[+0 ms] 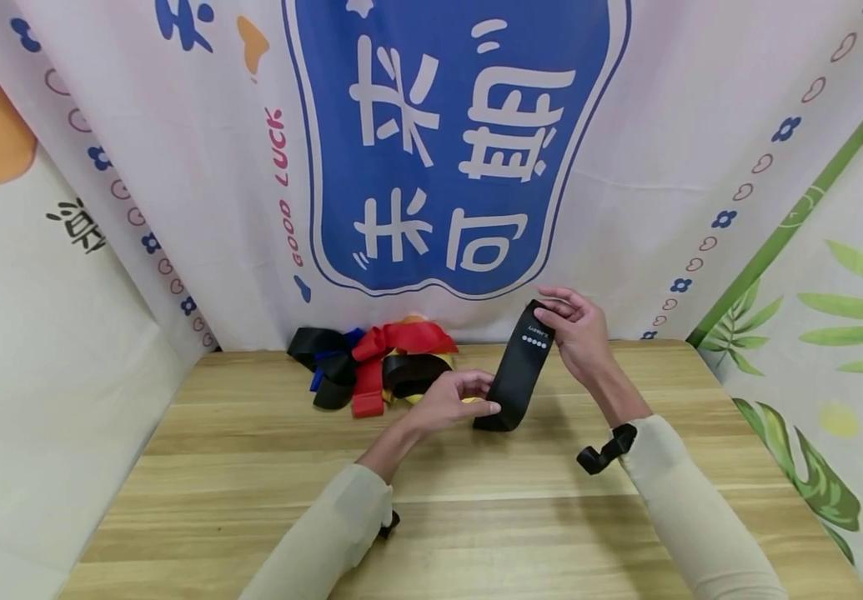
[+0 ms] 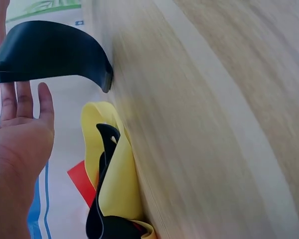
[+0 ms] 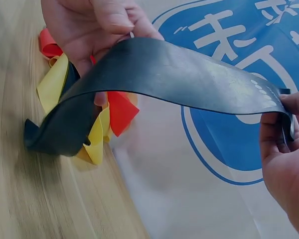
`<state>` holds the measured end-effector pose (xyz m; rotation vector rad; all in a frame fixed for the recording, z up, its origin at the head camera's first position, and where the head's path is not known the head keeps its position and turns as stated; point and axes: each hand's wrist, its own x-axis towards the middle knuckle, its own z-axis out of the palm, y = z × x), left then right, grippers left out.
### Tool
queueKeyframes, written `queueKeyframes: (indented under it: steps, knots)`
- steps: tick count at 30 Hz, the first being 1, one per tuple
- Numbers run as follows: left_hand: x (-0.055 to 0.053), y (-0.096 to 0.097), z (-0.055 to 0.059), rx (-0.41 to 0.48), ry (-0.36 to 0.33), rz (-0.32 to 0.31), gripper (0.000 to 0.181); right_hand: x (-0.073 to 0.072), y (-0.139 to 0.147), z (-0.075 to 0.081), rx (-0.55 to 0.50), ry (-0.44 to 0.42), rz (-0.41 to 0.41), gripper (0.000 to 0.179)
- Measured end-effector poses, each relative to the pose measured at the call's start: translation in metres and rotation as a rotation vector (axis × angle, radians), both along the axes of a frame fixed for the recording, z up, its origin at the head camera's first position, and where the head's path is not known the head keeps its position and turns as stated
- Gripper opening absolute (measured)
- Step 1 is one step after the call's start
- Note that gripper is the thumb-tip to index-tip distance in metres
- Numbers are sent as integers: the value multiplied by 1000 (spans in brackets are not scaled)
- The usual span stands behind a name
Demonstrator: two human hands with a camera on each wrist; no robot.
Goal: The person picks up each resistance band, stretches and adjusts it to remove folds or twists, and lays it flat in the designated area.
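A black resistance loop band [image 1: 515, 371] with white print near its upper end is stretched at a slant between both hands, its lower loop just over the table. At the upper end, my right hand [image 1: 583, 333] pinches it between thumb and fingers. The left hand [image 1: 449, 402] holds the band near its lower end, thumb by the edge and fingers behind. In the right wrist view, the band [image 3: 154, 74] bows in a wave, with the left hand [image 3: 97, 27] beyond it and the right hand [image 3: 291, 164] at the printed end.
Several other bands lie piled at the table's back edge: a red band [image 1: 368, 387], a black band [image 1: 333, 375], a blue band [image 1: 317, 379] and a yellow band [image 2: 122, 184]. Behind them hangs a printed curtain [image 1: 251, 208]. The wooden table [image 1: 476, 508] stretches toward the person. Black straps sit at both cuffs.
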<state>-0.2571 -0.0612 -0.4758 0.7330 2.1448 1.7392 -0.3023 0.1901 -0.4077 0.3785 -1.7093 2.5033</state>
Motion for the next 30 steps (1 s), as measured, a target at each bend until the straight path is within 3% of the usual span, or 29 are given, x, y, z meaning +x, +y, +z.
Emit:
queueKeyframes:
  steps: [9, 17, 30]
  knots:
    - [5, 3, 1, -41, 47, 28, 33, -5, 10, -3, -5, 0, -28, 23]
    - [12, 5, 8, -74, 55, 58, 40, -5, 23, 0, 66, -2, -14, 19]
    - [23, 9, 18, -12, 96, 61, 41, -1, 45, 8, 90, 13, 170, 26]
